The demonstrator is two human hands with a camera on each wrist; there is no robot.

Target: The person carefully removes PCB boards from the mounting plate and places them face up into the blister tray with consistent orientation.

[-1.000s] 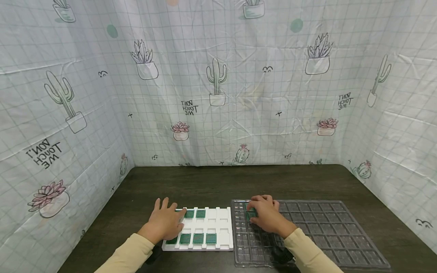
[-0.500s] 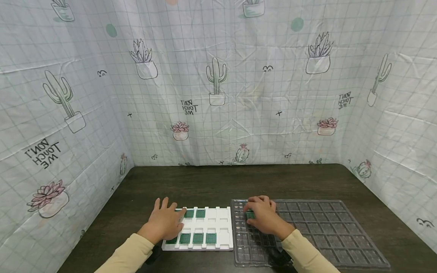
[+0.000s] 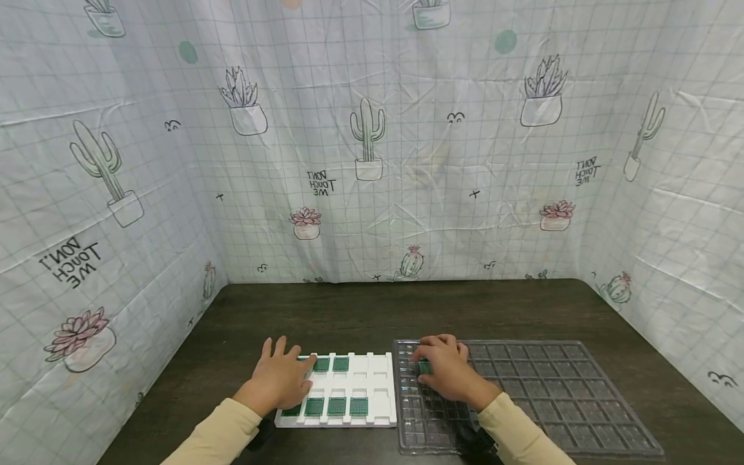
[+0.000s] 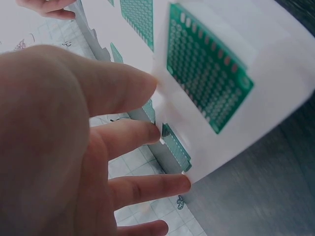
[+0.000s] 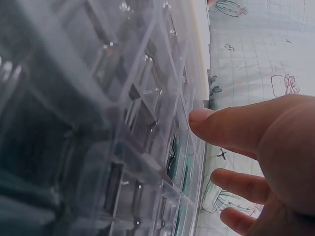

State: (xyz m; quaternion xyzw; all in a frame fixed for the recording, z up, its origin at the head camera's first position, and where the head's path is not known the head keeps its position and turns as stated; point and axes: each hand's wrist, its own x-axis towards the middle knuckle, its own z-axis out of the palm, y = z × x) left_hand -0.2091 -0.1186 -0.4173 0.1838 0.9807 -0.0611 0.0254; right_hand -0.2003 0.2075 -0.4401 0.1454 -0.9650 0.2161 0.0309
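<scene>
My left hand rests with spread fingers on the left part of a white tray. In the left wrist view, the thumb and fingertips touch the tray beside a green perforated circuit board. Two rows of such boards sit in its slots, including a near-row board and a far-row board. My right hand is over a clear compartment tray. Its thumb and forefinger hold a green circuit board in a left-hand compartment. The hand covers part of that board.
Both trays lie side by side on a dark wooden table, nearly touching. A pale grid curtain with cactus drawings stands behind and along both sides. Dark wrist straps show near both sleeves.
My right hand has shifted slightly left over the circuit board, which stays in about the same spot. The left hand and both trays keep their places.
</scene>
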